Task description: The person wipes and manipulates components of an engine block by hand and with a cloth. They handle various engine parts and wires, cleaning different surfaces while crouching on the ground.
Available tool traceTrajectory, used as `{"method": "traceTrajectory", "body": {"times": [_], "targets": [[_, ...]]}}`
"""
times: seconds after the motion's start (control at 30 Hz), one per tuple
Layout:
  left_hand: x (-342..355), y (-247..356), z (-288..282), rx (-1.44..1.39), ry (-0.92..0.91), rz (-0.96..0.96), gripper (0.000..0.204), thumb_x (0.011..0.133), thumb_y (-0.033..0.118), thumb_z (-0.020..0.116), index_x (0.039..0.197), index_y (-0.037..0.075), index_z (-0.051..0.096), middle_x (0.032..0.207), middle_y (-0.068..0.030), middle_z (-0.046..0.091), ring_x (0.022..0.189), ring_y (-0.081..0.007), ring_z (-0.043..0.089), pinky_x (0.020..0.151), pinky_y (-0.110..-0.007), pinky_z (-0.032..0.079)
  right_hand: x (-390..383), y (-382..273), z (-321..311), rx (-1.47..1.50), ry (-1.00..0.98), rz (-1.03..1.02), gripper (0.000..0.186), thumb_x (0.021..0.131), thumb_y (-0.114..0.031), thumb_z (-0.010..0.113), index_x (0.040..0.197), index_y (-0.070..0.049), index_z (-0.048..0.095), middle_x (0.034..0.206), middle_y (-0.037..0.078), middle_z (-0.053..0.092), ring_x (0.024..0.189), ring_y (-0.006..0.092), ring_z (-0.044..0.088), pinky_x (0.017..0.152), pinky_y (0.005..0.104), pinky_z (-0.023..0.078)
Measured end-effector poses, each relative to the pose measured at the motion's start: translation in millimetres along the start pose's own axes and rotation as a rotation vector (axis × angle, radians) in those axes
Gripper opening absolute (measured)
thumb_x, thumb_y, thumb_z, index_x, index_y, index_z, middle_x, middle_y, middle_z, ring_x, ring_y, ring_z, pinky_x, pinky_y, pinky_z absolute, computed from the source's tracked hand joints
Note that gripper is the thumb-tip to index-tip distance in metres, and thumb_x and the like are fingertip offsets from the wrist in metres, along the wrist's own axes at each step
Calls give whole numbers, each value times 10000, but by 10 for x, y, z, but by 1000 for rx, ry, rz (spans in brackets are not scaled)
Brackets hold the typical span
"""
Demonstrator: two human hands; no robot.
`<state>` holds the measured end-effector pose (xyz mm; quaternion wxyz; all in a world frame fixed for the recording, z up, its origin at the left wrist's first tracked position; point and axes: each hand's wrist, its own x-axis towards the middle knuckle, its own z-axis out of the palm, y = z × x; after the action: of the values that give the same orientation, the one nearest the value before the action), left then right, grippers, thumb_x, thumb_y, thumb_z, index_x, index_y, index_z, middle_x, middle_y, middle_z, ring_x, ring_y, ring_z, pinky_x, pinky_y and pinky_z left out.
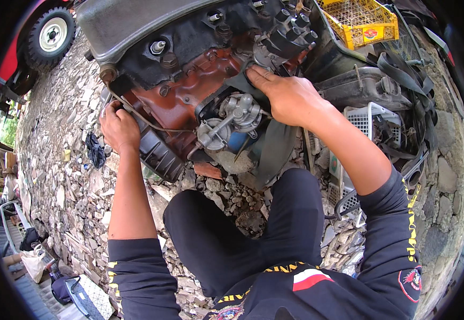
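Note:
An engine with a rust-red block, black upper section and spark plugs lies before me. My left hand has bent fingers at its left edge, beside a thin pipe; what they hold is unclear. My right hand presses its fingers on a dark grey strap below the black distributor cap, with its thumb hidden. A metal fuel pump sits on the block between my hands, above a blue cylinder.
A yellow crate, white crates, dark metal parts and loose straps lie at right. A red vehicle's wheel is upper left. Stony ground surrounds the engine; bags and assorted items lie lower left.

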<state>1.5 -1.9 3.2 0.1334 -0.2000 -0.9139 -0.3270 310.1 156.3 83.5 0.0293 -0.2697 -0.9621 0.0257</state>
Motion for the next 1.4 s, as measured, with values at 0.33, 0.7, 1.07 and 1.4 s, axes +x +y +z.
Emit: {"method": "traceTrajectory", "body": {"times": [0.33,0.7,1.07,1.4], "targets": [[37,-95,70,5,31,64,333,873,252,400,1097,187,638,1173,-125,582,1110,-324,532,930,-445,412,-385,255,107,55,63,-26,640,740,-9,538,1364,-119,456,1469,75,394,889,348,654,727,406,527],[52,-115,91,32,-17,14,392,882,297,373,1158,177,624,1184,-146,577,1119,-334,527,935,-460,407,-553,754,555,1492,297,720,379,936,-303,606,1112,34,605,985,79,669,866,123,627,780,281,503],[255,-490,296,6,-20,165,377,919,260,361,1177,170,621,1176,-157,576,1083,-349,524,932,-469,395,130,737,860,508,441,329,340,884,-120,509,1204,-21,563,1171,253,575,1085,393,562,926,401,456],[345,-593,311,137,23,404,372,921,231,377,1168,84,613,1163,-142,611,1104,-348,501,950,-446,384,-36,710,780,246,593,161,266,800,-50,526,1014,-62,683,964,176,639,949,362,612,810,440,505]]}}
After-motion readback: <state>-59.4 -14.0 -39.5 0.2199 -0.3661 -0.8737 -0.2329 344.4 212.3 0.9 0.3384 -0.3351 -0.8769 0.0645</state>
